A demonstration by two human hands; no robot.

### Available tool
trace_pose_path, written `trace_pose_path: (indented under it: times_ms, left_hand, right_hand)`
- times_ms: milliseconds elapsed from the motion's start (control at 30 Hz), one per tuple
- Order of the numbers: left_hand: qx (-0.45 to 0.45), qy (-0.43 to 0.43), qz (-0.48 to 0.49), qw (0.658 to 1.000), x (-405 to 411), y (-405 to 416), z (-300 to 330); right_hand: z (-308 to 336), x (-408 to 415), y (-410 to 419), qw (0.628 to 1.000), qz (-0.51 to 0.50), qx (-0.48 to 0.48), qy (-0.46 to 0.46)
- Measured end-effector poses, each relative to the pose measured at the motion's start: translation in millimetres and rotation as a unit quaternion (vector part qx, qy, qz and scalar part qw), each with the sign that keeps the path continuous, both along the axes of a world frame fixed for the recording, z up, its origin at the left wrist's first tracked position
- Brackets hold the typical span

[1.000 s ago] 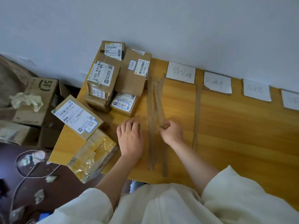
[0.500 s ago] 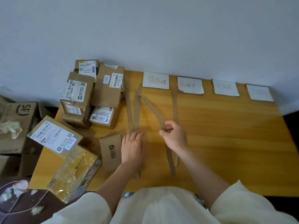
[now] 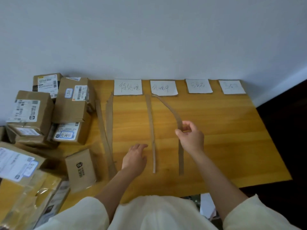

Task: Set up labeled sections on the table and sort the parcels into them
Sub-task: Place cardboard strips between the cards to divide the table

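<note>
Several white paper labels lie along the table's far edge; the leftmost label [image 3: 127, 87] and the one beside it [image 3: 163, 87] carry handwriting. My right hand [image 3: 191, 136] pinches a long cardboard strip [image 3: 172, 111] that bends up off the wooden table [image 3: 224, 138], its far end near the second label. Another strip [image 3: 152, 130] lies flat just left of it, and two more strips [image 3: 106, 130] lie further left. My left hand [image 3: 134, 157] hovers open and flat over the table between those strips. Brown parcels [image 3: 73, 100] are stacked at the table's left end.
A small box [image 3: 81, 170] stands near the front left edge, beside a tape-wrapped parcel [image 3: 33, 200]. Two further labels [image 3: 198, 86] [image 3: 231, 87] sit at the far right by the wall. The table's right edge drops to dark floor.
My right hand has carried one cardboard strip to the right, past the flat strip, and lifted it into a curve. My left hand came off the strips. The camera has swung right.
</note>
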State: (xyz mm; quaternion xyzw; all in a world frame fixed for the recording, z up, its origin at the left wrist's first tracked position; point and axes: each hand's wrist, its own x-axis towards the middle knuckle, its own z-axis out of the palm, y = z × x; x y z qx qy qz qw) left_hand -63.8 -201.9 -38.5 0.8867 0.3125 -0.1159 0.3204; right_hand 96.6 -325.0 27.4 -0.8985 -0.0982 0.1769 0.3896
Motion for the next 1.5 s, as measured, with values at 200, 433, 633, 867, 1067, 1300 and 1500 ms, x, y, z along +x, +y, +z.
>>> trace_pose_path:
  times_ms: [200, 433, 633, 867, 1067, 1300, 1500]
  left_hand:
    - [0.0, 0.007, -0.032, 0.999, 40, -24, 2]
    - [0.007, 0.047, -0.073, 0.996, 76, -45, -3]
    - [0.023, 0.097, -0.112, 0.989, 97, -57, -15]
    - [0.048, 0.135, -0.149, 0.978, 110, -62, -23]
    - [0.058, 0.168, -0.159, 0.971, 110, -63, -27]
    - [0.057, 0.18, -0.16, 0.969, 111, -63, -27]
    - [0.062, 0.183, -0.164, 0.967, 110, -64, -26]
  right_hand:
    - [-6, 43, -34, 0.997, -0.073, 0.023, -0.012]
    - [-36, 83, -57, 0.997, -0.061, -0.031, 0.02]
    - [-65, 99, -65, 0.987, -0.011, -0.136, 0.082]
    - [-87, 108, -65, 0.972, 0.03, -0.213, 0.096]
    - [-102, 118, -63, 0.972, 0.049, -0.213, 0.091]
    - [-115, 114, -77, 0.976, 0.026, -0.204, 0.073]
    - [-121, 112, -78, 0.982, 0.017, -0.177, 0.069]
